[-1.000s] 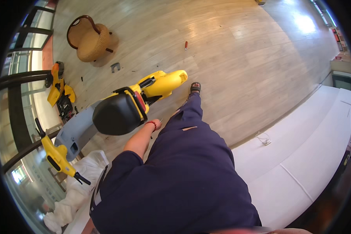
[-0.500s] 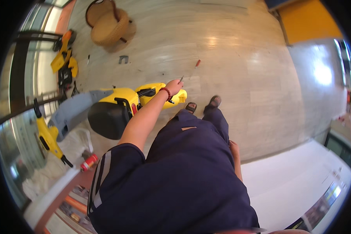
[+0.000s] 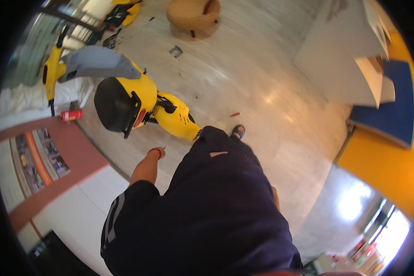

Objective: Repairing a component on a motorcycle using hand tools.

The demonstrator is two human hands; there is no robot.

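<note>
1. The yellow scooter [image 3: 145, 89] is on the floor [image 3: 271, 138], ahead and leftward of the wearer.
2. Left hand [image 3: 157, 153], near the scooter: fingers clamped on something thin.
3. Right hand: hidden; can't tell its fingers.
4. Red-handled screwdriver [image 3: 234, 115], floor, near the foot [image 3: 238, 131].
5. Thin grey piece [image 3: 164, 147], poking from the left fingers.

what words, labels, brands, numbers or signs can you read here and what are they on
None can be read with certainty.
Photo panel at the left: pictures show, but any lettering is too small and blurred.
Red cylinder: pale marks, too small to read.
Yellow scooter: no writing I can make out.
Items at the lower right: too blurred to tell whether they carry text.
</note>
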